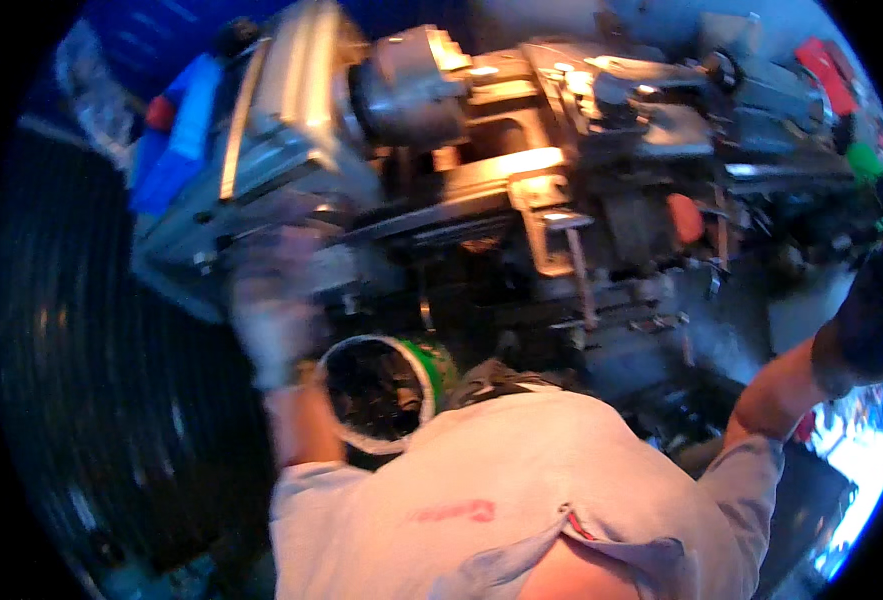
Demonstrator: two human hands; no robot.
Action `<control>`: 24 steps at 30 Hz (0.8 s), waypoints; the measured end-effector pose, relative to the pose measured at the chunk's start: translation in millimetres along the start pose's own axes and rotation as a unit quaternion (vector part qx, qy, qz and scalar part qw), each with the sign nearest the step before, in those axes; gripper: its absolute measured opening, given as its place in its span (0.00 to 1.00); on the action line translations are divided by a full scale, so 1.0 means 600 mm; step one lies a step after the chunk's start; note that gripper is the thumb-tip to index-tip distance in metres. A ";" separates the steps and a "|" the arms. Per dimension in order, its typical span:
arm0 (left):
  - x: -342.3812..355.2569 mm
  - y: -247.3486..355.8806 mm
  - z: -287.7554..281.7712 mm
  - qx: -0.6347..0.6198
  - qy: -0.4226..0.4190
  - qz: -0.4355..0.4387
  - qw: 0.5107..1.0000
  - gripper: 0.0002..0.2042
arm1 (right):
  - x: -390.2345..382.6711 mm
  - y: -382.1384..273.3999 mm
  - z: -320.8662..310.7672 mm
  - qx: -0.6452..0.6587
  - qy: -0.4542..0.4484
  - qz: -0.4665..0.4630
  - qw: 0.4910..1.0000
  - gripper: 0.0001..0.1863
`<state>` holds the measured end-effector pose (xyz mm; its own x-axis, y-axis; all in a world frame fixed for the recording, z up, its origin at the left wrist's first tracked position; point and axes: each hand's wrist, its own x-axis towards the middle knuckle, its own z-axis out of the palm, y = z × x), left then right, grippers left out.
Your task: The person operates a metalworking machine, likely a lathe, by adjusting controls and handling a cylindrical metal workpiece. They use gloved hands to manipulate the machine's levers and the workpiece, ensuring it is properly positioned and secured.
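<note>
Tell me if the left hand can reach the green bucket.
Likely yes: the green bucket is open-topped, and nothing visible seems to block the left hand, though depth is unclear.

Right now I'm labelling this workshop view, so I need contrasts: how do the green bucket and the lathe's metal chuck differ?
The bucket is green outside with a white rim; the chuck is grey metal. The bucket's open mouth faces up, while the chuck lies sideways, mounted on the lathe. Both look round.
</note>
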<state>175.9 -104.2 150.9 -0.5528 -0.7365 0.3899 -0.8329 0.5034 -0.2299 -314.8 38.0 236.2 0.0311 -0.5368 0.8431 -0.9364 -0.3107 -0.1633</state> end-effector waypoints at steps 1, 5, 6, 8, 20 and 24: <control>0.036 -0.018 -0.050 -0.232 0.051 -0.051 0.970 0.16 | 0.051 -0.024 -0.003 -0.035 -0.036 -0.067 0.996 0.20; 0.098 0.008 -0.283 -0.342 0.117 0.257 0.897 0.16 | 0.154 -0.068 0.013 -0.085 -0.141 -0.213 0.963 0.21; 0.116 0.030 -0.299 -0.342 0.118 0.346 0.866 0.17 | 0.167 -0.079 0.008 -0.109 -0.166 -0.230 0.953 0.21; 0.144 0.071 -0.316 -0.338 0.108 0.469 0.809 0.17 | 0.179 -0.087 0.013 -0.131 -0.204 -0.252 0.937 0.21; 0.164 0.105 -0.313 -0.353 0.093 0.576 0.731 0.20 | 0.226 -0.140 0.038 -0.161 -0.286 -0.292 0.898 0.23; 0.160 0.084 -0.323 -0.369 0.093 0.561 0.735 0.20 | 0.239 -0.142 0.038 -0.170 -0.275 -0.293 0.900 0.23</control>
<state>86.2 -61.9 349.5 -0.8103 0.3685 0.4556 0.4231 0.9059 0.0198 -222.5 -30.4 359.0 0.6355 -0.6943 0.3377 -0.7524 -0.4590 0.4724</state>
